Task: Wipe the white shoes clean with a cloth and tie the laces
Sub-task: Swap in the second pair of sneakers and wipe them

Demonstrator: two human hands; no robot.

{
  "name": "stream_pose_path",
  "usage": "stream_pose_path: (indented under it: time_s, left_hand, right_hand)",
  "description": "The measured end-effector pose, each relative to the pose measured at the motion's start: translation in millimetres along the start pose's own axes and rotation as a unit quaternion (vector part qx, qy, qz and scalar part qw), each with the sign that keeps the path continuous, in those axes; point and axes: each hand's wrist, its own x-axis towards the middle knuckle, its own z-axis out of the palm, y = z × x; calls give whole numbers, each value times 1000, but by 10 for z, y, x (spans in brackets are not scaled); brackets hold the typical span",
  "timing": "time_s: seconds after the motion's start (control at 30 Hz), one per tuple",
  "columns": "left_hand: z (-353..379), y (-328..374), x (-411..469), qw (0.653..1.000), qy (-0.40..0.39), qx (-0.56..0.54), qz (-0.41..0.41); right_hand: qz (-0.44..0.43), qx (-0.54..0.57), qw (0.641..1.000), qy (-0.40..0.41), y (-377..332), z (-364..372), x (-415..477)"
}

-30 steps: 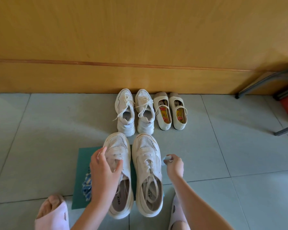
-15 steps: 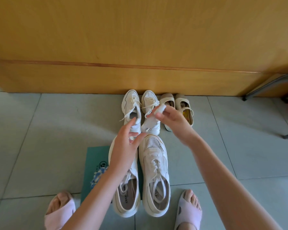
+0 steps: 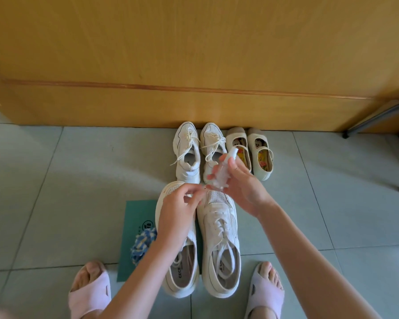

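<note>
Here, likely prep step: white shoes side by side, partly on mat, laces loose. Right hand grips small clear bottle above toes. Left hand curled at bottle's base, grasp unclear. Cloth lies beside left shoe; next move probably calls for wetting, then wiping. Behind, against wood panel: sneakers, strap shoes, not obstructing.
</note>
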Motion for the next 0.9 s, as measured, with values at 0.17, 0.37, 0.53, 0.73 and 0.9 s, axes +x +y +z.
stream_pose_path:
  time_s: [0.17,0.37,0.53,0.73,0.9]
  left_hand:
    - [-173,-178,-29,998,37,12,-39]
    - [-291,-275,-31,995,85,33,-44]
    - [-345,-308,-1,994,95,25,-54]
    - [-361,-337,10,993,96,12,-69]
    - [-380,-348,8,992,101,16,-70]
  right_hand:
    - [130,-154,976,77,-141,-231,138]
    - [205,-492,837,125,-21,-171,504]
    - [208,-641,726,137,53,-121,670]
    - [177,-704,672,150,95,-79,683]
    - [183,-681,703,89,26,-79,694]
